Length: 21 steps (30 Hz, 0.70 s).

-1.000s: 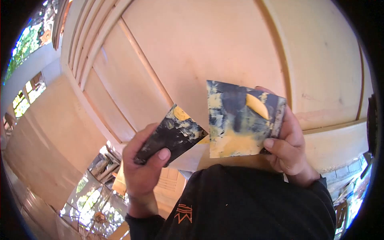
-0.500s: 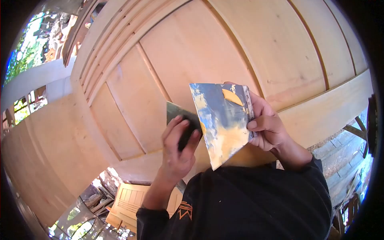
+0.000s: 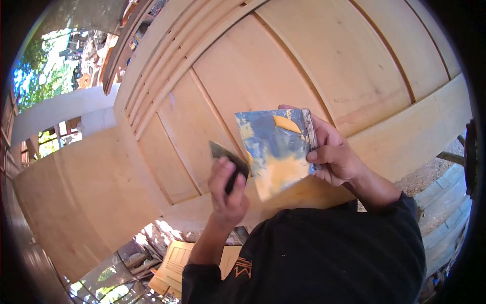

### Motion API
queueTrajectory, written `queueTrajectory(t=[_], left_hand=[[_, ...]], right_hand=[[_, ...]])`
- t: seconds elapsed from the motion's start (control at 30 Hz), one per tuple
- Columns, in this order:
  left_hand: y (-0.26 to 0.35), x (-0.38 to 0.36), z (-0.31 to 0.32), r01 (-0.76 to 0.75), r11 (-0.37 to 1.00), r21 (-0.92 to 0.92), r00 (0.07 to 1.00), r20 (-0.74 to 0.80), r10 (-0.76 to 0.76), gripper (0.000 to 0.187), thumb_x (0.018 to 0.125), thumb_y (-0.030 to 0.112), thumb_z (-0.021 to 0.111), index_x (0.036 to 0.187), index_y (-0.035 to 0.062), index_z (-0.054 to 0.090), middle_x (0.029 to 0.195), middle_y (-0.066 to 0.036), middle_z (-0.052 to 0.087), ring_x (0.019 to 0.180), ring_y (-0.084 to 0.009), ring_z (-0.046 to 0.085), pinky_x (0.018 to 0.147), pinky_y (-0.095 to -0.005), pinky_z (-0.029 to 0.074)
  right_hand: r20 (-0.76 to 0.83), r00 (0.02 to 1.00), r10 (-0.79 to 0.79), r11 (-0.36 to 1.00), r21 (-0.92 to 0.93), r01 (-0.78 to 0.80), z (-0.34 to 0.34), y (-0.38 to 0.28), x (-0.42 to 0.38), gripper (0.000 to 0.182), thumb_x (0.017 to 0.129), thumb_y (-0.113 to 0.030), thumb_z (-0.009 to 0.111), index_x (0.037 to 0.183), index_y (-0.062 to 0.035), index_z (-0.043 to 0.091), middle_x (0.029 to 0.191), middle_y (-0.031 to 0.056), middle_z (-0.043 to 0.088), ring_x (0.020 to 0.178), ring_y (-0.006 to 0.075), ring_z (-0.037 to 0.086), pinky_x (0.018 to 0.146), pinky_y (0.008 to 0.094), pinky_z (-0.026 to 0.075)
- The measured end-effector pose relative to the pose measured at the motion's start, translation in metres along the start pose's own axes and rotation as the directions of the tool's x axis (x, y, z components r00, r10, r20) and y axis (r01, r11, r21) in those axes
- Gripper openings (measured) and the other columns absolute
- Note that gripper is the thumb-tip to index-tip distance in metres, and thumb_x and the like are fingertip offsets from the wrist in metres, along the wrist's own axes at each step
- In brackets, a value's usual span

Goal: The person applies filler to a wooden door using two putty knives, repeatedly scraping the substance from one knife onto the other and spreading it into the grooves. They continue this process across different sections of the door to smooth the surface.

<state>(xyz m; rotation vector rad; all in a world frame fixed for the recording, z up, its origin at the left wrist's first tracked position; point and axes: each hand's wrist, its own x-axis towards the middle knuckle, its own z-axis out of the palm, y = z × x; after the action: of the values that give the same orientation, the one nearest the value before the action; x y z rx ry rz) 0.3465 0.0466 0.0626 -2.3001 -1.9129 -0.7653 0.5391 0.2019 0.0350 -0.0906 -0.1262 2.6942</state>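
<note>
My right hand (image 3: 336,157) grips a flat metal plate (image 3: 271,149) smeared with blue-grey and yellow filler, with a yellow dab near its top edge. My left hand (image 3: 228,190) holds a small dark scraper blade (image 3: 228,154) whose edge meets the plate's left side. Both are held up in front of a pale paneled wooden door (image 3: 304,61) that fills most of the view.
The door has raised moulding strips (image 3: 152,66) at upper left and a wide rail (image 3: 405,131) at right. Another wooden panel (image 3: 174,263) lies lower down. My black sleeve and shirt (image 3: 329,253) fill the bottom. Trees and stacked wood show at upper left.
My left hand has turned the scraper from flat and facing me to edge-on against the plate. Both hands have shifted left, and the view has tilted across the door.
</note>
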Motion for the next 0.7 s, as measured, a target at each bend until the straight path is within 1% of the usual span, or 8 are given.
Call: queueTrajectory(t=[0.07, 0.1, 0.2, 0.3, 0.43, 0.53, 0.63, 0.7], left_hand=[[-0.011, 0.003, -0.014, 0.037, 0.997, 0.072, 0.999, 0.026, -0.039, 0.048, 0.073, -0.018, 0.041, 0.118, -0.0001, 0.046, 0.122, -0.022, 0.044, 0.114, -0.0411, 0.046, 0.097, -0.0476, 0.040], [-0.013, 0.005, -0.021, 0.067, 0.991, 0.113, 0.997, 0.034, -0.071, 0.048, 0.073, -0.020, 0.039, 0.117, -0.0014, 0.048, 0.121, -0.022, 0.046, 0.113, -0.0404, 0.048, 0.097, -0.0464, 0.041], [0.003, 0.044, -0.056, 0.269, 0.962, -0.036, 0.956, 0.133, -0.263, 0.045, 0.073, -0.017, 0.048, 0.114, 0.0000, 0.053, 0.117, -0.018, 0.051, 0.114, -0.0372, 0.047, 0.096, -0.0458, 0.042], [0.021, 0.077, -0.073, 0.271, 0.962, 0.039, 0.898, 0.349, -0.267, 0.053, 0.066, -0.017, 0.048, 0.116, 0.0006, 0.055, 0.119, -0.015, 0.054, 0.116, -0.0344, 0.047, 0.097, -0.0451, 0.040], [0.029, 0.085, -0.066, 0.228, 0.956, 0.185, 0.835, 0.468, -0.290, 0.058, 0.060, -0.018, 0.048, 0.113, 0.0031, 0.060, 0.116, -0.012, 0.057, 0.111, -0.0326, 0.052, 0.097, -0.0417, 0.041], [0.027, 0.079, -0.065, 0.241, 0.959, 0.146, 0.744, 0.607, -0.279, 0.061, 0.061, -0.013, 0.050, 0.120, 0.0029, 0.054, 0.123, -0.012, 0.051, 0.115, -0.0345, 0.046, 0.099, -0.0463, 0.035], [0.026, 0.075, -0.061, 0.297, 0.952, 0.073, 0.674, 0.690, -0.263, 0.063, 0.060, -0.012, 0.051, 0.122, 0.0042, 0.053, 0.123, -0.012, 0.052, 0.114, -0.0345, 0.047, 0.098, -0.0445, 0.037], [0.020, 0.074, -0.062, 0.426, 0.904, -0.041, 0.614, 0.747, -0.255, 0.062, 0.060, -0.013, 0.049, 0.120, 0.0045, 0.054, 0.121, -0.014, 0.054, 0.112, -0.0343, 0.049, 0.096, -0.0423, 0.039]], right_hand=[[0.034, 0.999, -0.015, 0.999, 0.039, 0.014, 0.000, -0.006, -0.003, 0.074, 0.073, 0.015, 0.043, 0.141, -0.0005, 0.019, 0.134, 0.0138, 0.041, 0.120, 0.0193, 0.048, 0.094, 0.0297, 0.045], [0.024, 0.999, -0.027, 1.000, -0.003, 0.027, 0.001, -0.008, -0.003, 0.074, 0.073, 0.015, 0.043, 0.141, -0.0004, 0.019, 0.135, 0.0136, 0.041, 0.120, 0.0192, 0.047, 0.096, 0.0296, 0.044], [-0.008, 0.999, -0.051, 0.991, -0.123, 0.049, 0.004, -0.003, 0.000, 0.074, 0.072, 0.015, 0.042, 0.141, -0.0001, 0.020, 0.136, 0.0133, 0.040, 0.122, 0.0188, 0.046, 0.100, 0.0297, 0.039], [-0.019, 0.998, -0.067, 0.962, -0.266, 0.059, 0.004, 0.004, 0.002, 0.074, 0.071, 0.015, 0.041, 0.140, 0.0003, 0.021, 0.137, 0.0127, 0.039, 0.125, 0.0182, 0.042, 0.104, 0.0305, 0.033], [0.006, 0.996, -0.093, 0.879, -0.469, 0.085, 0.002, 0.008, 0.001, 0.073, 0.070, 0.015, 0.037, 0.140, 0.0014, 0.021, 0.136, 0.0117, 0.038, 0.128, 0.0169, 0.036, 0.108, 0.0310, 0.024], [-0.024, 0.993, -0.112, 0.838, -0.540, 0.082, -0.003, 0.012, -0.001, 0.073, 0.069, 0.015, 0.034, 0.140, 0.0024, 0.021, 0.136, 0.0116, 0.037, 0.129, 0.0166, 0.034, 0.109, 0.0307, 0.022], [-0.061, 0.990, -0.129, 0.828, -0.557, 0.073, -0.010, 0.013, -0.001, 0.073, 0.068, 0.014, 0.032, 0.139, 0.0029, 0.021, 0.136, 0.0121, 0.037, 0.130, 0.0169, 0.033, 0.109, 0.0307, 0.021], [-0.087, 0.982, -0.167, 0.811, -0.579, 0.087, -0.013, 0.013, 0.001, 0.073, 0.068, 0.014, 0.031, 0.139, 0.0032, 0.020, 0.136, 0.0126, 0.037, 0.130, 0.0175, 0.033, 0.109, 0.0309, 0.021]])
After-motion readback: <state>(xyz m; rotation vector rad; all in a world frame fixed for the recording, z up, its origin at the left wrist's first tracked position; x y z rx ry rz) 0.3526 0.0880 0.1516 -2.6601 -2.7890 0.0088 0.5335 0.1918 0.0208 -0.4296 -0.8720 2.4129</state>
